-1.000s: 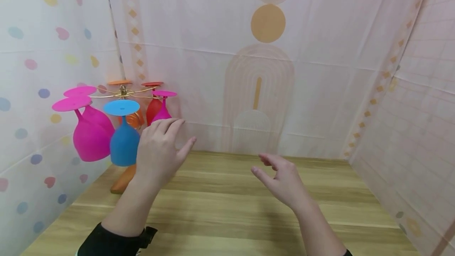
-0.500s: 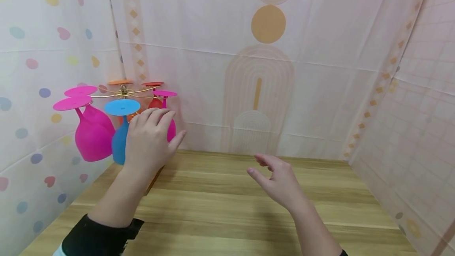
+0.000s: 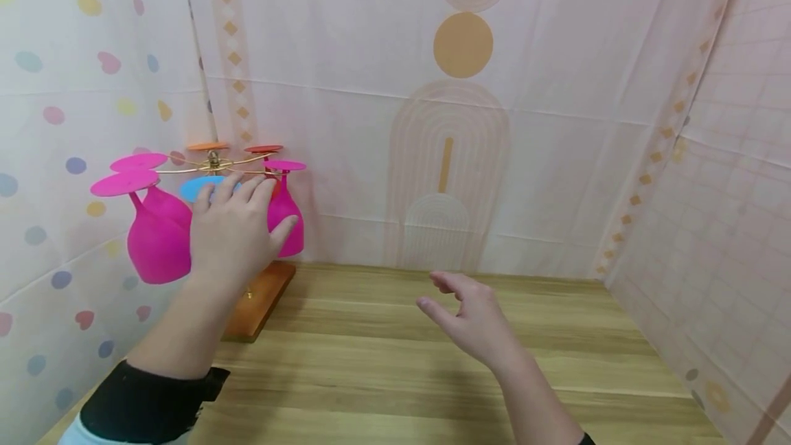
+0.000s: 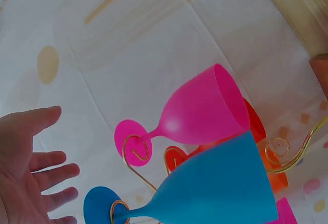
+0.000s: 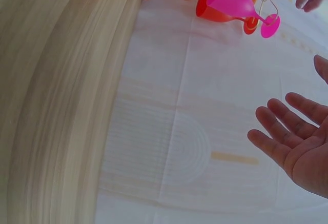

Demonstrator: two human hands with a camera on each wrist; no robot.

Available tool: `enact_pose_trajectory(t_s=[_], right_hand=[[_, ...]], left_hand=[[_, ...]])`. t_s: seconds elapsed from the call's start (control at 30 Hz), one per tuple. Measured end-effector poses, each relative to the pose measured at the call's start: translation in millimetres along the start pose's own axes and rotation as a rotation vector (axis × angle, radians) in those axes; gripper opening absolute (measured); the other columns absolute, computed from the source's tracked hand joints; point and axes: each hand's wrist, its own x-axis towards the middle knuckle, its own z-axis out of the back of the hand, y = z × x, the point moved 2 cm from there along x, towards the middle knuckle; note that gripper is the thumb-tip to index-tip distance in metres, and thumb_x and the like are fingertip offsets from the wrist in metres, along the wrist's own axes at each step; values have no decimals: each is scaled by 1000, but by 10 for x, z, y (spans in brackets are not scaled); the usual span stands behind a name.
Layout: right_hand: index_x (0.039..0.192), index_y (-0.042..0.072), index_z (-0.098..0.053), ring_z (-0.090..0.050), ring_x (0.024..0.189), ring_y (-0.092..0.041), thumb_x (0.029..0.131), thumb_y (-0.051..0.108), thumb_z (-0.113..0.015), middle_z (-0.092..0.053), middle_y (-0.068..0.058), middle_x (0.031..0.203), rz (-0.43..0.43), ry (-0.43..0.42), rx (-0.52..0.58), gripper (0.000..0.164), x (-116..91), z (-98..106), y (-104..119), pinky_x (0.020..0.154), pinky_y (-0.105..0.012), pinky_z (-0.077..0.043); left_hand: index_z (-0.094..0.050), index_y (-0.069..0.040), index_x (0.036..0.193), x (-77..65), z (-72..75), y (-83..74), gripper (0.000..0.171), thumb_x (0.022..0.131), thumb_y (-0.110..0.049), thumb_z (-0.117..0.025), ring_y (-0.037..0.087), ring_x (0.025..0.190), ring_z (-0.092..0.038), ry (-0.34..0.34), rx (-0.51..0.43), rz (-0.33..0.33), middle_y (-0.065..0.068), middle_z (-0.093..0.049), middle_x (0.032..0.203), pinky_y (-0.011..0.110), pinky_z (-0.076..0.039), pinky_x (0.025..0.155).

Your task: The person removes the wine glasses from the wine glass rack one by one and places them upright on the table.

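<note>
A gold wire rack (image 3: 213, 163) on a wooden base (image 3: 262, 304) holds several plastic wine glasses upside down by their feet. In the left wrist view a blue wine glass (image 4: 215, 185) hangs nearest my left hand (image 3: 228, 232), beside a pink wine glass (image 4: 200, 108). The left hand's fingers are spread and relaxed, apart from the blue glass's foot (image 4: 100, 203) in that view; in the head view the hand hides most of this glass. Over the table to the right, my right hand (image 3: 472, 318) hovers with loose fingers and holds nothing.
More pink glasses (image 3: 159, 239) hang at the rack's left side, with an orange foot (image 3: 208, 146) and a red foot (image 3: 264, 149) at the back. The wood-grain table (image 3: 371, 349) meets a patterned cloth wall (image 3: 346, 156) behind; cloth walls also stand left and right.
My left hand has moved left and a little upward, now overlapping the blue glass and uncovering the right pink one. My right hand has drifted slightly left. The glasses hang as before.
</note>
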Motion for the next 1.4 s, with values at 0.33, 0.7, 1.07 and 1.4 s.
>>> enact_pose_trajectory(t_s=[0.33,0.7,1.07,1.4], right_hand=[[133,11,-66,-64,114,-20,94,48,-71,-69,-6,125,10,32,-3,55,15,-79,38,91,-44,-56],[134,9,-66,-65,115,-20,94,52,-68,-69,-5,127,26,58,-19,59,22,-198,68,95,-44,-54],[133,10,-67,-65,113,-19,95,53,-67,-70,-4,124,47,71,-11,57,32,-266,101,92,-43,-55],[135,10,-65,-64,114,-18,96,55,-65,-69,-5,128,43,98,-5,60,38,-307,125,92,-41,-55]], left_hand=[[-45,-4,149,96,-20,262,82,84,-36,-82,50,143,-26,128,23,105,26,-43,150,73,-13,114],[-41,-2,152,146,-73,432,85,85,-36,-81,52,144,-22,176,45,145,28,-39,152,74,-5,115],[-39,2,150,159,-84,561,79,87,-29,-78,55,139,-26,204,81,152,33,-39,148,74,-6,114],[-44,7,147,185,-84,548,76,85,-19,-79,54,134,-36,181,83,113,33,-44,145,71,-22,113]])
